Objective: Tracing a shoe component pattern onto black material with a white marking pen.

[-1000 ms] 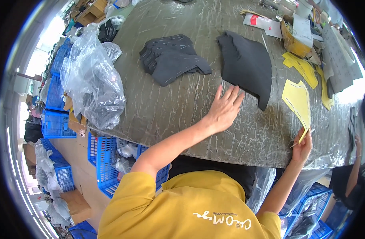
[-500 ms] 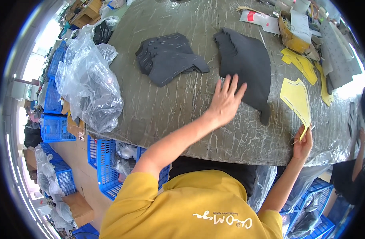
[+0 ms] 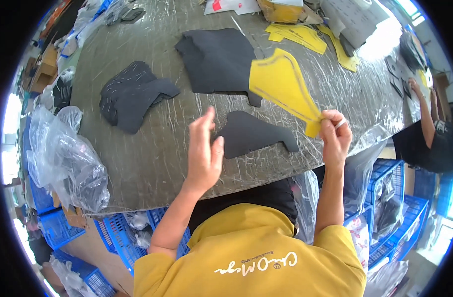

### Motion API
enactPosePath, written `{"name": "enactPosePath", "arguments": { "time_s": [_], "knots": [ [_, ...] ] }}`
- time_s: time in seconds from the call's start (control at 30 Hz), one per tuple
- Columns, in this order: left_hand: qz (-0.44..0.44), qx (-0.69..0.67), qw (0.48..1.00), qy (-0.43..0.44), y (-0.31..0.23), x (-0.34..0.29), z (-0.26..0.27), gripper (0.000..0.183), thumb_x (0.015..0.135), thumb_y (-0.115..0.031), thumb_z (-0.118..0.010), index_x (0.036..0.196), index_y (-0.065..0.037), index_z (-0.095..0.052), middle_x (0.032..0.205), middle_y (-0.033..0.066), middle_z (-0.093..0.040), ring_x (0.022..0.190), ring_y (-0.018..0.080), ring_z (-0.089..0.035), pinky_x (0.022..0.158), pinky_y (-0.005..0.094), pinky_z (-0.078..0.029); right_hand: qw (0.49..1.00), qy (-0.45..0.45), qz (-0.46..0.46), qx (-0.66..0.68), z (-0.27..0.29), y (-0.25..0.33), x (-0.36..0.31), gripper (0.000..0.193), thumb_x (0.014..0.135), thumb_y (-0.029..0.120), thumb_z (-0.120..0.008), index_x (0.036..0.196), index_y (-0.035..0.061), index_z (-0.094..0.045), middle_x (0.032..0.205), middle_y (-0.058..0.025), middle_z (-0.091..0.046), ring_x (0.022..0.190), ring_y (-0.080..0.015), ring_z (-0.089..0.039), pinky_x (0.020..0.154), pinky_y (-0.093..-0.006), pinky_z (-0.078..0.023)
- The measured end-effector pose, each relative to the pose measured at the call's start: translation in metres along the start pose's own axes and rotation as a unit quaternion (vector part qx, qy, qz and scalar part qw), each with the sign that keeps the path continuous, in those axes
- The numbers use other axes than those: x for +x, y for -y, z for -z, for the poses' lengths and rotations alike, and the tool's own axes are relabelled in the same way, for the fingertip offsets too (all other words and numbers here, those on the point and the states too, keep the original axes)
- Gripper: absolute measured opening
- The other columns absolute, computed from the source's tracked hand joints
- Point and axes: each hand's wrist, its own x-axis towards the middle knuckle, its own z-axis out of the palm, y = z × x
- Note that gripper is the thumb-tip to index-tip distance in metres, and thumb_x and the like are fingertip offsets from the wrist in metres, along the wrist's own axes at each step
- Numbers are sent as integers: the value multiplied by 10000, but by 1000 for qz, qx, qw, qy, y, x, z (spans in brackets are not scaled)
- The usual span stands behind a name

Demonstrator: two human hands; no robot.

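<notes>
A single dark grey cut piece lies flat near the table's front edge. At its left end is my left hand, fingers stretched and thumb apart, holding nothing; whether the thumb touches the piece I cannot tell. My right hand pinches the narrow end of a yellow template with slots along its edges. A thin white stick-like thing shows between those fingers. The template is raised and covers the right edge of a stack of dark grey pieces. Farther left sits another stack, its pieces marked with pale lines.
More yellow templates lie at the back right beside a cardboard box and paper sheets. Clear plastic bags hang over the left edge. Blue crates stand below. Another person's arm is at far right.
A single dark piece now lies apart, nearer me, in front of the stack. My left hand has come off the stack and back toward me. The template has been lifted leftward, and the view has shifted right.
</notes>
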Motion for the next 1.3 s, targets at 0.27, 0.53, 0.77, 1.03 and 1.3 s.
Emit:
{"name": "enactPosePath", "arguments": {
  "time_s": [0.27,0.53,0.77,1.03,1.3],
  "knots": [
    [-46,67,996,-41,-2,-7,-5,629,761,136,-407,1359,-5,-544,1380,196,-511,1290,350,-490,1081,453,-427,859,284,213,-369,2,13,-36,281,743,7,-737,1005,104,-712,974,-50,-661,815,-251,-669,656,-363,-563],
    [-128,150,972,128,-25,-27,-38,545,745,49,-542,1257,-73,-680,1329,101,-593,1335,348,-487,1175,557,-311,868,290,180,-359,14,-15,-49,294,765,31,-745,1045,114,-712,1013,-47,-641,874,-244,-682,704,-359,-581],
    [-123,204,932,274,-35,-20,-73,630,918,-230,-657,1525,-220,-486,1659,88,-274,1539,374,-181,1214,642,-118,874,291,157,-355,13,-16,-49,281,774,21,-745,1038,112,-710,1001,-51,-639,850,-246,-683,684,-363,-577],
    [-63,273,937,208,-2,8,-56,513,1006,-322,-538,1517,-322,-497,1662,104,-273,1491,407,-255,1197,638,-173,876,284,156,-358,12,-17,-49,264,772,14,-744,1012,115,-701,948,-45,-614,803,-245,-677,653,-362,-566],
    [-43,314,933,172,12,13,-51,499,1012,-281,-544,1509,-310,-506,1649,101,-295,1491,406,-252,1192,641,-184,880,281,146,-354,11,-16,-49,252,761,-21,-736,984,96,-718,949,-69,-639,779,-273,-685,650,-366,-567]
  ]
}}
